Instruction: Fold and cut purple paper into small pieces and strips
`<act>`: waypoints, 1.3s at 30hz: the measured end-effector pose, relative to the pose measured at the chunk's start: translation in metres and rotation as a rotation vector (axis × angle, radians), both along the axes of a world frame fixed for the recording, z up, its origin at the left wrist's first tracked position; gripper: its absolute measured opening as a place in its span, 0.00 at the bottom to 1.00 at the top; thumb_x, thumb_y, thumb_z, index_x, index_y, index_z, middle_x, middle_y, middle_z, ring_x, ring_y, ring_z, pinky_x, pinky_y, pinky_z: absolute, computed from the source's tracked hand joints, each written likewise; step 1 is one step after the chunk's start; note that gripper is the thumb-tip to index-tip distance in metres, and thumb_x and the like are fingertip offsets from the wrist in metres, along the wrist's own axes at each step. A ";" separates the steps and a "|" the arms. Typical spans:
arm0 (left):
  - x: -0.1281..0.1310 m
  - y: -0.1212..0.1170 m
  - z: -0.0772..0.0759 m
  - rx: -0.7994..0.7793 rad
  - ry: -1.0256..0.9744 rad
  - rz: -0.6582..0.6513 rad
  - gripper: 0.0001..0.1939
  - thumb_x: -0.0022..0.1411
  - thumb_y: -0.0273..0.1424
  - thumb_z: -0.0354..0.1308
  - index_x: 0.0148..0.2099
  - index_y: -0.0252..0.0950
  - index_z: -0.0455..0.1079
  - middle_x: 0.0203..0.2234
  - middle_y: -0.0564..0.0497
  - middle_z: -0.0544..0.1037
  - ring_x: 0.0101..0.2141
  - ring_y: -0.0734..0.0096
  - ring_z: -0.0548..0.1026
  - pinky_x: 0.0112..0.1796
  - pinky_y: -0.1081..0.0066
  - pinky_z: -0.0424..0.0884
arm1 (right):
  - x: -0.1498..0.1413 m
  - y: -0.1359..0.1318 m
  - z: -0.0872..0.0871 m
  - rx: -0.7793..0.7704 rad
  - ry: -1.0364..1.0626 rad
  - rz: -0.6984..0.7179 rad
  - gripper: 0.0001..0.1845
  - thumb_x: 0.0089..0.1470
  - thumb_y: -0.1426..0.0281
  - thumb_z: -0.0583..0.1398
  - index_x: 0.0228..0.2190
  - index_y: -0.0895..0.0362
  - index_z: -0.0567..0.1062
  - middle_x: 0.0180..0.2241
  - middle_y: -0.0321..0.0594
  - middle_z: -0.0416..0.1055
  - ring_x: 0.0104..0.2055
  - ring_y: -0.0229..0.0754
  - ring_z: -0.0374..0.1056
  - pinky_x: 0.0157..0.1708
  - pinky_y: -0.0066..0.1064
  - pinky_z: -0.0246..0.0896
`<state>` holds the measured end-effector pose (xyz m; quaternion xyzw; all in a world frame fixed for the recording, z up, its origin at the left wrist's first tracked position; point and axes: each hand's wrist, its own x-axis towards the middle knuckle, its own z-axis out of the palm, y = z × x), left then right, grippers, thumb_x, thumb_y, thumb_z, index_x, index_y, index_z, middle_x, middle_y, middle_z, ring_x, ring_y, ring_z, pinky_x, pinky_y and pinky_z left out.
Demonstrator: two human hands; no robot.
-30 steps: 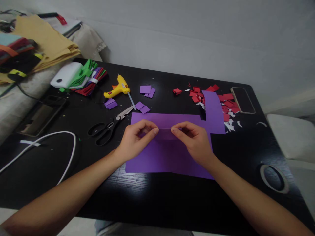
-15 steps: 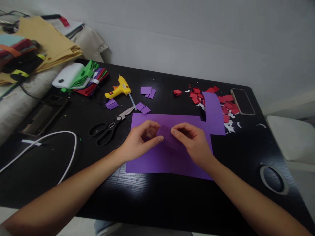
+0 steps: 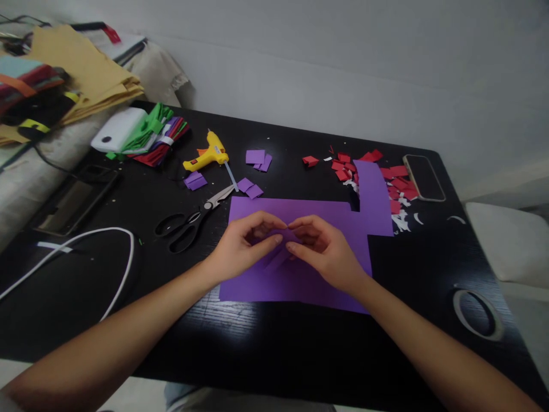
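Reaching over the purple sheet from its near side, with the left hand at its left half and the right hand toward its right. Wrists bent inward, palms facing, fingers of both hands curled and nearly meeting above the middle of the sheet. Holding the small purple piece between the hands, tilted over the sheet; with the grip partly hidden, cannot tell which fingers pinch it or how closed they are. Compared with half a second ago, brought the left and right fingertips closer together, with less of the piece showing between them. Left in place to the left of the sheet: scissors; beyond its far left corner, the glue gun; beyond its far right, red scraps, all on the black tabletop.
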<state>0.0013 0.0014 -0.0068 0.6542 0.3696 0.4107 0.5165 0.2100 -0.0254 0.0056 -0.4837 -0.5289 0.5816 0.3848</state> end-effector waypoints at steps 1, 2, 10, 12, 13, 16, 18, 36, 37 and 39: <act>0.000 0.000 -0.001 -0.001 -0.007 -0.001 0.10 0.65 0.29 0.65 0.48 0.38 0.76 0.40 0.47 0.84 0.38 0.69 0.81 0.39 0.70 0.78 | 0.000 0.000 0.000 -0.003 0.012 0.002 0.16 0.54 0.67 0.70 0.44 0.52 0.76 0.37 0.37 0.76 0.35 0.40 0.77 0.37 0.35 0.79; 0.000 0.000 -0.003 0.002 -0.015 0.003 0.12 0.64 0.30 0.66 0.50 0.38 0.75 0.41 0.47 0.84 0.40 0.68 0.81 0.40 0.70 0.78 | 0.000 0.000 0.000 -0.003 0.024 -0.004 0.16 0.54 0.68 0.69 0.45 0.52 0.76 0.35 0.36 0.75 0.33 0.39 0.77 0.37 0.35 0.80; 0.000 0.006 -0.014 0.069 0.009 0.143 0.15 0.61 0.30 0.69 0.48 0.38 0.71 0.41 0.49 0.80 0.43 0.69 0.80 0.45 0.69 0.76 | -0.001 0.002 -0.004 0.037 0.047 -0.142 0.14 0.55 0.65 0.70 0.44 0.51 0.78 0.39 0.38 0.74 0.38 0.41 0.77 0.39 0.37 0.83; 0.000 0.006 -0.014 0.074 0.009 0.148 0.15 0.60 0.29 0.70 0.47 0.38 0.71 0.39 0.49 0.79 0.42 0.68 0.80 0.42 0.70 0.75 | -0.001 0.002 -0.004 0.042 0.039 -0.142 0.15 0.56 0.65 0.70 0.45 0.51 0.79 0.37 0.37 0.74 0.37 0.41 0.77 0.38 0.37 0.83; 0.000 0.006 -0.014 0.077 0.009 0.149 0.15 0.59 0.29 0.70 0.47 0.38 0.71 0.39 0.49 0.79 0.41 0.68 0.80 0.41 0.70 0.75 | -0.001 0.002 -0.004 0.051 0.026 -0.139 0.15 0.56 0.65 0.70 0.46 0.51 0.79 0.35 0.37 0.74 0.36 0.41 0.77 0.38 0.37 0.83; 0.000 0.005 -0.011 0.073 0.027 0.149 0.15 0.60 0.30 0.70 0.47 0.38 0.71 0.40 0.48 0.79 0.40 0.68 0.79 0.37 0.72 0.74 | -0.002 0.001 -0.003 0.078 -0.014 -0.151 0.14 0.56 0.64 0.70 0.45 0.51 0.80 0.33 0.36 0.74 0.35 0.41 0.77 0.37 0.36 0.83; -0.001 0.003 -0.009 0.064 0.042 0.144 0.13 0.62 0.32 0.68 0.48 0.37 0.71 0.41 0.48 0.79 0.40 0.68 0.79 0.35 0.73 0.73 | -0.002 0.001 -0.003 0.078 -0.007 -0.192 0.15 0.55 0.63 0.70 0.44 0.51 0.80 0.35 0.37 0.75 0.36 0.41 0.78 0.35 0.36 0.83; -0.003 0.003 -0.013 0.003 0.042 0.132 0.11 0.65 0.32 0.66 0.49 0.40 0.74 0.31 0.54 0.75 0.23 0.77 0.71 0.25 0.73 0.73 | -0.005 0.000 -0.006 0.067 0.065 -0.297 0.14 0.52 0.65 0.72 0.41 0.51 0.79 0.42 0.38 0.75 0.34 0.38 0.77 0.36 0.36 0.84; -0.003 0.003 -0.013 0.008 0.046 0.131 0.10 0.65 0.32 0.65 0.49 0.40 0.74 0.33 0.53 0.76 0.23 0.77 0.71 0.26 0.73 0.73 | -0.005 0.000 -0.006 0.065 0.064 -0.295 0.14 0.52 0.65 0.72 0.40 0.51 0.78 0.42 0.38 0.75 0.34 0.38 0.76 0.36 0.35 0.83; -0.003 0.003 -0.012 0.024 0.047 0.123 0.07 0.65 0.30 0.65 0.46 0.39 0.74 0.36 0.51 0.78 0.25 0.77 0.72 0.27 0.73 0.72 | -0.006 0.000 -0.006 0.058 0.069 -0.291 0.13 0.52 0.65 0.72 0.38 0.51 0.77 0.40 0.37 0.75 0.34 0.39 0.76 0.36 0.36 0.83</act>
